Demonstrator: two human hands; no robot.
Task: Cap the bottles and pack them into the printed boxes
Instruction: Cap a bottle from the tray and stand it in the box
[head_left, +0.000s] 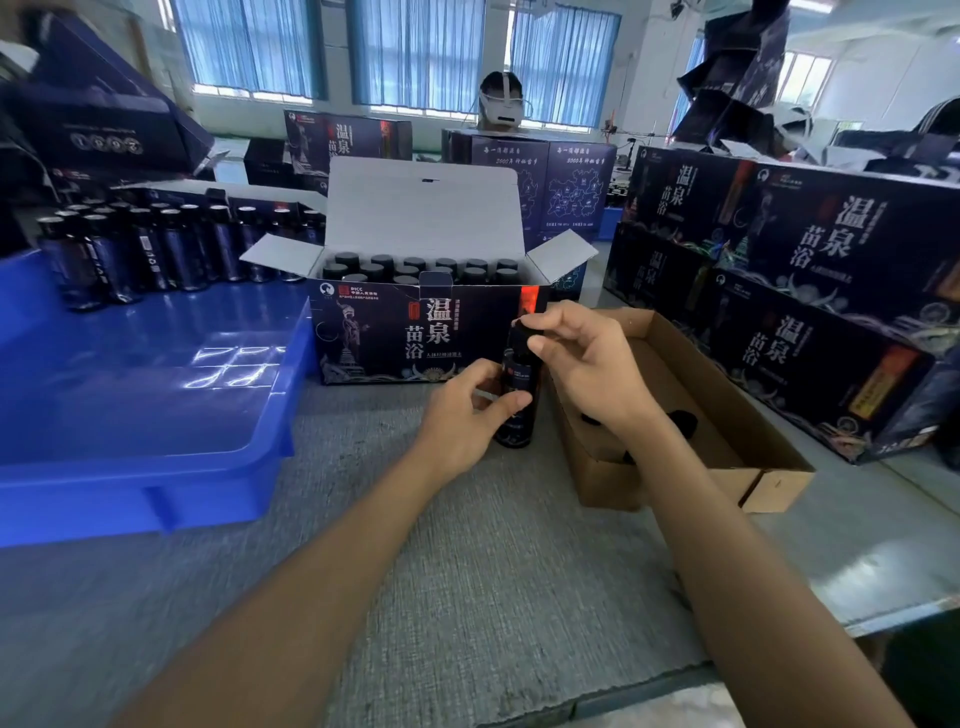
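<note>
Dark, glossy labelled bottle (518, 387) is gripped by the left hand (464, 415), black cap (523, 326) pinched by the right hand (584, 358).

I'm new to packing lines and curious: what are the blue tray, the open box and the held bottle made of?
The blue tray: moulded plastic, glossy; window light reflects off it. The open box: thin cardboard, printed dark outside, plain pale inside, creased flaps. The bottle: dark and shiny, glass or plastic, cannot tell; its cap looks like black plastic.
</note>
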